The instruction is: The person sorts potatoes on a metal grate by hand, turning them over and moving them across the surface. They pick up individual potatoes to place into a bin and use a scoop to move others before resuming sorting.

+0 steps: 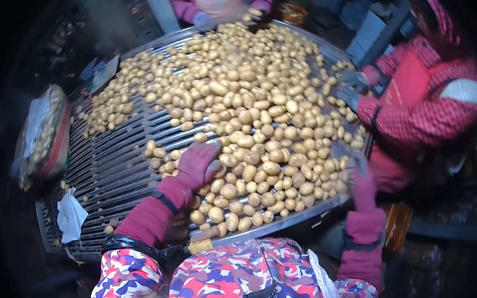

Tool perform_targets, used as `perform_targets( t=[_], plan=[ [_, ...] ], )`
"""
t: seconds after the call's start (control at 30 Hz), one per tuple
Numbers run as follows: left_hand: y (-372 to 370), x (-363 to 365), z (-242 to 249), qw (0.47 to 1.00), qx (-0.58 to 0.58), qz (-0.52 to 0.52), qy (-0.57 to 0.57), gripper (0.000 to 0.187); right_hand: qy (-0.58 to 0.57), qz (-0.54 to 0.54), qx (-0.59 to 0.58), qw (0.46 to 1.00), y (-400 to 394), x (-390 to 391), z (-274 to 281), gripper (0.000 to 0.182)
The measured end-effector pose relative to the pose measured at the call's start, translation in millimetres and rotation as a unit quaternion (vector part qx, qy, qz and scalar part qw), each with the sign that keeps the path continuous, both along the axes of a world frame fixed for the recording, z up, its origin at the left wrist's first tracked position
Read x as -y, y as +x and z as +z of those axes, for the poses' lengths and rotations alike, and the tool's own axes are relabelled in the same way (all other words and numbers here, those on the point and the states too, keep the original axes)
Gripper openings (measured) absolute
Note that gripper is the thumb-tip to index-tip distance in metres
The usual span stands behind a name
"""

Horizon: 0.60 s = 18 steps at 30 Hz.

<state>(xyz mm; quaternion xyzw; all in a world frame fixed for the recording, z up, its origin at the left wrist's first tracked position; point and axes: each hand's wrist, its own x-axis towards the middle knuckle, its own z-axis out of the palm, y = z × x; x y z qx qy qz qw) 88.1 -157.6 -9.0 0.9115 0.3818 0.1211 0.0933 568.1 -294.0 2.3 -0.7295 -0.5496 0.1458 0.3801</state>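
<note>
A thick layer of potatoes (250, 122) covers much of a slatted metal sorting table (114, 158). My left hand (197, 160), in a pink glove with grey fingertips, rests on the left edge of the near potatoes. Its thumb is apart from the stretched fingers, and no potato shows clearly gripped in it. At the near right rim, my right hand (360, 174) wears a similar glove and lies against the outer potatoes. Motion smears its fingers, so whether it holds one is hidden.
A co-worker in a red apron (409, 82) reaches in from the right; another person (219, 2) handles potatoes at the far side. A filled mesh sack (50, 134) stands left. A white scrap (70, 216) lies on the slats. An orange crate (398, 227) sits below right.
</note>
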Motion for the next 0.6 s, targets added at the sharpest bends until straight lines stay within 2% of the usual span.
perform_targets(
  t=[0.03, 0.07, 0.1, 0.13, 0.17, 0.2, 0.23, 0.27, 0.3, 0.33, 0.4, 0.47, 0.53, 0.6],
  plan=[
    [0, 1, 0, 1.000, -0.009, 0.007, 0.012, 0.059, -0.039, 0.052, 0.003, 0.998, -19, -25, -6, 0.052],
    [-1, 2, -2, 1.000, -0.017, 0.012, 0.022, 0.060, -0.060, 0.062, -0.036, 0.996, -78, -49, 38, 0.054],
    [-1, 3, 0, 1.000, -0.020, 0.016, 0.015, 0.060, -0.067, 0.101, -0.076, 0.990, -102, -69, 27, 0.055],
    [-1, 4, -1, 0.999, -0.015, 0.023, 0.016, 0.060, -0.124, 0.121, -0.073, 0.982, -131, -82, 18, 0.062],
    [-2, 4, -1, 1.000, -0.010, 0.018, 0.013, 0.060, -0.086, 0.211, 0.045, 0.973, -151, -90, -12, 0.073],
    [-3, 2, -2, 1.000, -0.006, 0.013, 0.013, 0.060, -0.233, 0.302, 0.050, 0.923, -183, -88, 14, 0.082],
    [-4, 2, -5, 1.000, -0.017, 0.017, 0.013, 0.060, -0.151, 0.344, 0.371, 0.850, -197, -76, 4, 0.085],
    [-5, 3, -5, 0.999, -0.038, 0.021, 0.017, 0.060, -0.108, 0.346, 0.375, 0.853, -201, -72, 8, 0.085],
    [-5, 1, -5, 0.999, -0.039, 0.025, 0.010, 0.061, -0.196, 0.398, 0.252, 0.860, -189, -84, 17, 0.081],
    [-5, 2, -6, 0.999, -0.042, 0.027, -0.001, 0.062, -0.284, 0.438, 0.122, 0.844, -179, -98, 41, 0.077],
    [-4, 1, -6, 0.999, -0.047, 0.027, -0.007, 0.063, -0.308, 0.373, 0.066, 0.873, -160, -132, 51, 0.063],
    [-5, -1, -4, 0.998, -0.057, 0.021, -0.018, 0.064, -0.167, 0.229, 0.115, 0.952, -137, -169, 25, 0.051],
    [-5, -1, -2, 0.999, -0.041, 0.012, -0.002, 0.061, -0.104, 0.132, 0.192, 0.967, -124, -208, 13, 0.049],
    [-7, -2, -5, 0.999, -0.052, -0.001, 0.011, 0.062, -0.118, 0.130, 0.217, 0.960, -122, -231, -6, 0.051]
  ],
)
